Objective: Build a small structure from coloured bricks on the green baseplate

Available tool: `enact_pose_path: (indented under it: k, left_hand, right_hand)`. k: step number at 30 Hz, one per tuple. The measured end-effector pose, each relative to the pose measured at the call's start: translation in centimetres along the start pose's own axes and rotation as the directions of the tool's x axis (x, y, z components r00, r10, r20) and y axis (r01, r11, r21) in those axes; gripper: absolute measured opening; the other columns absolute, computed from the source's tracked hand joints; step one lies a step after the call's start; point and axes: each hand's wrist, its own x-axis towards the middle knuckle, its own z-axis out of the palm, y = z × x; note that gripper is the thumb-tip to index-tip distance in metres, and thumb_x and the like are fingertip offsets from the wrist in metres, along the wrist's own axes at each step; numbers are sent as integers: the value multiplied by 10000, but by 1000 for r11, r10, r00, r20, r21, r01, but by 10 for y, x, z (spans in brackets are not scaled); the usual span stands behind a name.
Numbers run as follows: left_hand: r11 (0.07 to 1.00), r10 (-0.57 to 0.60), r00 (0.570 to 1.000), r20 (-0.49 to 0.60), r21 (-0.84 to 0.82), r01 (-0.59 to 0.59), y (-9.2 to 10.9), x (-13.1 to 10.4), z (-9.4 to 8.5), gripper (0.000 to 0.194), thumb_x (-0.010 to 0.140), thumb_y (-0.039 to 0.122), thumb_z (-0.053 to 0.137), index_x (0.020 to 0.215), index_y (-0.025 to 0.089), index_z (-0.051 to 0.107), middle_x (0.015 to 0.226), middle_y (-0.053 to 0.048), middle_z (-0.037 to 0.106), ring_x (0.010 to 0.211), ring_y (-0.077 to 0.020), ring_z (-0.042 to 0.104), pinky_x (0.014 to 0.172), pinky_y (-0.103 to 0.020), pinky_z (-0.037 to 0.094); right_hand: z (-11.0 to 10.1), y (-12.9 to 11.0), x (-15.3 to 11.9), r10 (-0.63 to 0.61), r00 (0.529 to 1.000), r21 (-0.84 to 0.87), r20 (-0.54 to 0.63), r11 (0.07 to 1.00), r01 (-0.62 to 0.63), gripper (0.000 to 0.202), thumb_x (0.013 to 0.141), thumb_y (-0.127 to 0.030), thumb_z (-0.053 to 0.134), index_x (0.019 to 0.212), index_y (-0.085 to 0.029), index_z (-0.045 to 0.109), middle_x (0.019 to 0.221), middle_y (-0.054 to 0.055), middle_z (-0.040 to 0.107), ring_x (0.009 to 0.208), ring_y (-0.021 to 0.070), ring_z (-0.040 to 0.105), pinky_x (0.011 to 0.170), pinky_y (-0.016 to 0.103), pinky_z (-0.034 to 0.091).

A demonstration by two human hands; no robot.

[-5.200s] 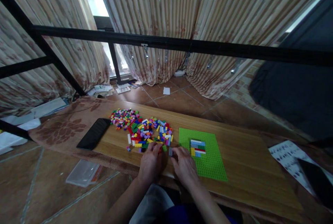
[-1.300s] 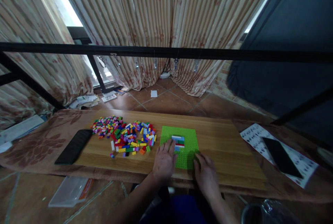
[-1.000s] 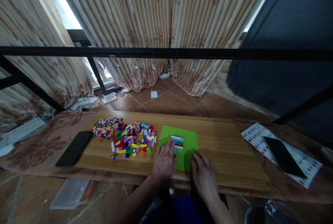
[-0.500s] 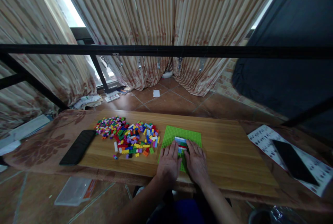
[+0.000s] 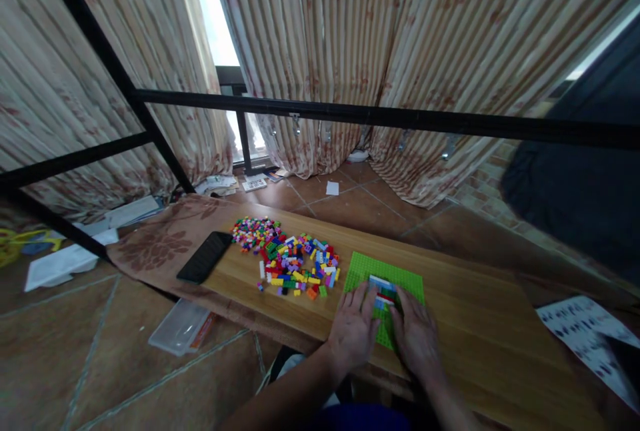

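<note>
A green studded baseplate (image 5: 361,268) is laid on the wooden worktop (image 5: 480,324), right of the scene's middle, and a striped brick build (image 5: 385,297) is carried upon it. White and light blue are shown along the build's far side, with red, white and blue stripes nearer. The build is flanked by two bare hands. Its left part is covered by the left hand (image 5: 353,328), whose fingers are extended almost flat and set close together. The right hand (image 5: 416,336) is placed over the right part of the baseplate, its fingers stretched toward the build's right edge and narrowly spaced. Whether anything is gripped beneath either set of fingers cannot be told.

To the left of the baseplate, loose bricks (image 5: 300,276) in many colours are scattered, and smaller pieces (image 5: 255,232) are heaped at their far left. Farther left, a dark flat device (image 5: 205,257) is set where the worktop meets a patterned brown cloth (image 5: 150,241). At the right, a printed sheet (image 5: 575,332) is partly covered by a dark object (image 5: 624,356). A clear plastic lid (image 5: 179,327) is seen at the near left.
</note>
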Motion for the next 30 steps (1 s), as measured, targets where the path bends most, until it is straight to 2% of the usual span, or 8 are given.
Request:
enact_pose_path:
  k: [5,7,10,11,14,20,24,30]
  left_hand:
    - [994,-108,975,-196,-54,99,-34,-17,-39,514,882,253,459,1384,184,377,1434,-116,404,1292,-255,401,1064,-459,359]
    - [977,-212,919,-331,-84,194,-64,-22,-59,444,890,239,446,1330,180,441,1363,-122,478,1245,-236,456,1041,-433,392]
    - [923,-375,783,-496,-125,364,-117,-29,-89,352,877,245,464,1205,151,550,1184,-123,598,1117,-231,553,976,-403,448]
    - [892,-434,741,-513,-131,432,-135,-31,-98,332,871,239,463,1168,143,575,1134,-122,621,1064,-233,583,935,-395,473]
    - [786,-569,703,-427,-32,617,-175,-33,-121,339,862,213,452,1157,140,603,1092,-110,648,990,-226,614,866,-354,496]
    - [749,-604,750,-271,128,650,-204,-13,-135,295,849,220,487,1068,178,680,1024,-78,677,915,-189,625,792,-249,472]
    - [761,-583,789,-195,210,614,-209,2,-134,278,808,175,517,1008,200,709,967,-70,681,901,-194,616,801,-251,451]
    - [757,-554,812,-184,294,583,-207,10,-129,295,831,214,502,1055,198,694,998,-102,659,927,-221,601,816,-291,445]
  right_hand:
    - [3,3,-2,8,999,35,-54,999,-7,512,935,-445,319,1333,-149,444,1244,156,578,1142,283,528,944,469,414]
    - [4,4,-3,1,997,42,-74,999,2,504,934,-452,318,1302,-143,474,1215,156,594,1104,283,547,938,467,423]
    - [5,5,-4,-6,996,53,-94,999,11,483,933,-450,323,1262,-149,507,1187,149,610,1067,284,564,931,469,432]
    - [5,6,-4,-11,996,55,-94,998,16,477,933,-450,325,1253,-151,514,1183,146,613,1063,284,564,929,469,433]
    - [5,6,-4,-21,996,53,-91,998,26,474,934,-453,328,1242,-149,522,1180,144,617,1070,281,556,931,467,432]
    - [4,6,-4,-30,996,25,-88,999,33,488,938,-467,320,1225,-136,535,1179,144,616,1077,280,547,938,461,428]
    - [4,5,-3,-33,995,30,-94,999,36,482,938,-467,322,1220,-140,537,1182,138,616,1076,274,547,938,451,430]
    - [5,6,-4,-8,996,41,-88,999,12,471,934,-461,335,1220,-149,542,1188,140,615,1084,274,543,936,463,427]
